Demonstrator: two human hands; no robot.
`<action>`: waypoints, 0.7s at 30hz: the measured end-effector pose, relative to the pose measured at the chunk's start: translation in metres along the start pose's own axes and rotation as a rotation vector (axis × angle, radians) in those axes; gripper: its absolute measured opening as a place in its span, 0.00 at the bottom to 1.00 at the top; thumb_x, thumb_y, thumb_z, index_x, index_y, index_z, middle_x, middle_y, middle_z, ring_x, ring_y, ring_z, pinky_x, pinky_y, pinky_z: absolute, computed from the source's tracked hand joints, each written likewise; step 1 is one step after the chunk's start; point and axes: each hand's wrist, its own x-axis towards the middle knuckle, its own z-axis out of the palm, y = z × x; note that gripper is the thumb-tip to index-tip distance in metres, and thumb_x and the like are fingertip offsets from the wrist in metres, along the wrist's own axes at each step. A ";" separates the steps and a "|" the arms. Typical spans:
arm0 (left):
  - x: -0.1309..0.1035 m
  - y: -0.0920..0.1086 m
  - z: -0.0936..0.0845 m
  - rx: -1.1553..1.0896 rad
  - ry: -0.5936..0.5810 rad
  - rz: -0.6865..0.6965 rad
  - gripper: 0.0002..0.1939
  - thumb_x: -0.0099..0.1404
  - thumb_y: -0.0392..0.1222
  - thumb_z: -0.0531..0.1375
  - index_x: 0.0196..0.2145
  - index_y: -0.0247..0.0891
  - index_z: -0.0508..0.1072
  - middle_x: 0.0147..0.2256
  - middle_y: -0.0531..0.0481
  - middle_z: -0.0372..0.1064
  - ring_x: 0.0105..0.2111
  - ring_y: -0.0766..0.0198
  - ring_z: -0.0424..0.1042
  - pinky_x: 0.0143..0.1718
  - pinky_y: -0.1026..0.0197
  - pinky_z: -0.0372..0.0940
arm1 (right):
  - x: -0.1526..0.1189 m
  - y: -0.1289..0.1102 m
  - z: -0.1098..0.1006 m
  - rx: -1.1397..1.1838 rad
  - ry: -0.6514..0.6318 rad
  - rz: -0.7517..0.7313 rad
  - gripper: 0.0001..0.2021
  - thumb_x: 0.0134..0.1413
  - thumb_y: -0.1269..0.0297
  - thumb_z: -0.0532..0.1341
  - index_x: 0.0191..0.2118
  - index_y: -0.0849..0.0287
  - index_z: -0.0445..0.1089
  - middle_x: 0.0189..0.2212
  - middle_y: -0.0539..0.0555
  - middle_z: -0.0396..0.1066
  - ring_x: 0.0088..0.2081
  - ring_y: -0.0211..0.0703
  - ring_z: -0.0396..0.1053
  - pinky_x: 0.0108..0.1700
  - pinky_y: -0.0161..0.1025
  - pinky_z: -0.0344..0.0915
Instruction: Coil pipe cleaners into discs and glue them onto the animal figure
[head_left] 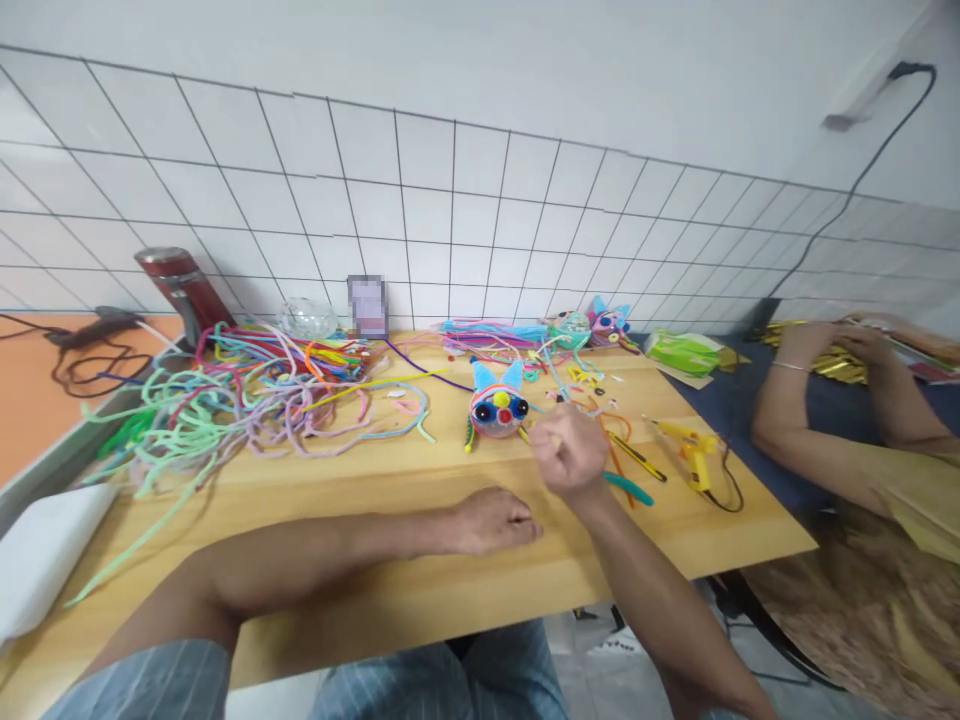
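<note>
Toy fig. (499, 410) w/ blue ears, big dark eyes & red nose stands upright nr middle of wooden table (420, 600), facing wearer. R hand (570, 448) is just beside it, on its right, fingers curled tight in a fist; can't tell if anything's inside, or if it touches fig. L hand (487, 520) is at table, nearer wearer than fig., fingers curled in, loosely closed; can't see any item in it.

R of R hand: yellow/black pen-like tool (637, 457), teal strip (628, 489) nr wrist, then yellow glue gun (697, 455) w/ dark cord. L side: big tangle of fuzzy stems (285, 410), mixed colours, w/ clear ball (307, 318) & dark red flask (180, 290) behind. Back of table, nr tiled wall: 2nd fig. (609, 322), also blue-eared, & green pkt (684, 352) to its right. Far R, co-worker's hands (810, 345) are at gold foil (840, 368) on dark blue surface.
</note>
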 end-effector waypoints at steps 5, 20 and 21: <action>0.015 0.034 0.025 0.402 -0.128 0.131 0.17 0.75 0.46 0.57 0.32 0.37 0.80 0.32 0.45 0.82 0.33 0.54 0.81 0.31 0.59 0.67 | 0.003 0.045 -0.011 -0.055 0.266 0.337 0.18 0.71 0.55 0.56 0.28 0.54 0.65 0.21 0.47 0.67 0.27 0.41 0.67 0.34 0.39 0.63; -0.004 0.038 0.043 0.477 -0.160 0.459 0.17 0.75 0.55 0.60 0.38 0.40 0.79 0.30 0.48 0.82 0.29 0.59 0.82 0.25 0.60 0.64 | -0.035 0.091 0.002 -0.073 0.139 0.710 0.19 0.64 0.48 0.59 0.25 0.54 0.65 0.19 0.45 0.60 0.26 0.40 0.58 0.32 0.39 0.57; -0.007 0.035 0.041 0.460 -0.165 0.465 0.17 0.75 0.55 0.60 0.39 0.40 0.79 0.30 0.48 0.82 0.29 0.59 0.82 0.26 0.61 0.64 | -0.036 0.093 0.002 -0.073 0.133 0.718 0.19 0.64 0.48 0.59 0.25 0.54 0.65 0.19 0.45 0.60 0.26 0.40 0.58 0.31 0.39 0.57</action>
